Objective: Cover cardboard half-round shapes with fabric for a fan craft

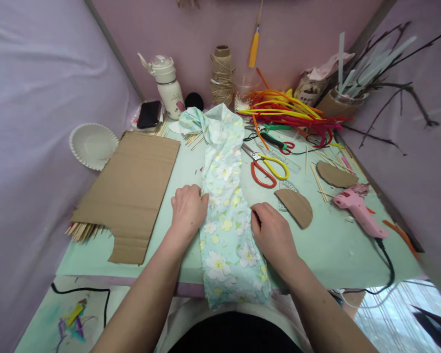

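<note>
A long strip of light blue floral fabric (pixel 224 225) runs down the middle of the table, its near end hanging over the front edge. Its far end lies twisted and bunched near the back. At the strip's left edge, my left hand (pixel 188 210) is closed, thumb against the cloth and fingers curled under. My right hand (pixel 274 230) is closed on the right edge, a little nearer to me; its fingertips are partly hidden. Scissors (pixel 266 166) with one red and one yellow handle lie right of the fabric. Close to my right hand rests a half-round cardboard piece (pixel 296 207).
A large cardboard sheet (pixel 135 181) covers the left side, beside a white paper bowl (pixel 93 146). A bottle (pixel 169 93), twine spool (pixel 222 76) and coloured pipe cleaners (pixel 286 108) line the back. A pink glue gun (pixel 360 208) with a cord lies at right.
</note>
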Demonstrator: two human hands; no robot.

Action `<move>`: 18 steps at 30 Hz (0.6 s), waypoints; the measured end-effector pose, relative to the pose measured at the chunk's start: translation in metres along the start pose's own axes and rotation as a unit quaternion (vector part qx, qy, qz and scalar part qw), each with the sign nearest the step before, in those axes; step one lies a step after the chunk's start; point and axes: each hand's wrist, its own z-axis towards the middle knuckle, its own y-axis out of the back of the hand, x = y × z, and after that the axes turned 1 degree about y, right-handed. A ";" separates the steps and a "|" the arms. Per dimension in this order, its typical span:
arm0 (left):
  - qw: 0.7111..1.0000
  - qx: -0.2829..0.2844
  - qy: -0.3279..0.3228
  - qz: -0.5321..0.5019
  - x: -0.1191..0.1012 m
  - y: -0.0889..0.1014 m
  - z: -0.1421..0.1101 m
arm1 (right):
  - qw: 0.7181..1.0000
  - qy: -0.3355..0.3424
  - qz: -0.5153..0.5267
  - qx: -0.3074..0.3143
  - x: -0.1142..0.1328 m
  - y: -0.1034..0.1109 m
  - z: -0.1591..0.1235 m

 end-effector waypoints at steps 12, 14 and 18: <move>0.994 -0.056 -0.003 -0.095 -0.034 -0.002 0.062 | 0.992 -0.109 0.048 -0.044 -0.012 0.010 0.036; 0.994 -0.059 -0.009 -0.094 -0.031 -0.009 0.065 | 0.992 -0.066 0.071 -0.081 -0.011 0.013 0.030; 0.990 -0.074 -0.035 -0.112 -0.025 -0.016 0.065 | 0.990 0.118 0.068 -0.019 -0.006 0.017 0.015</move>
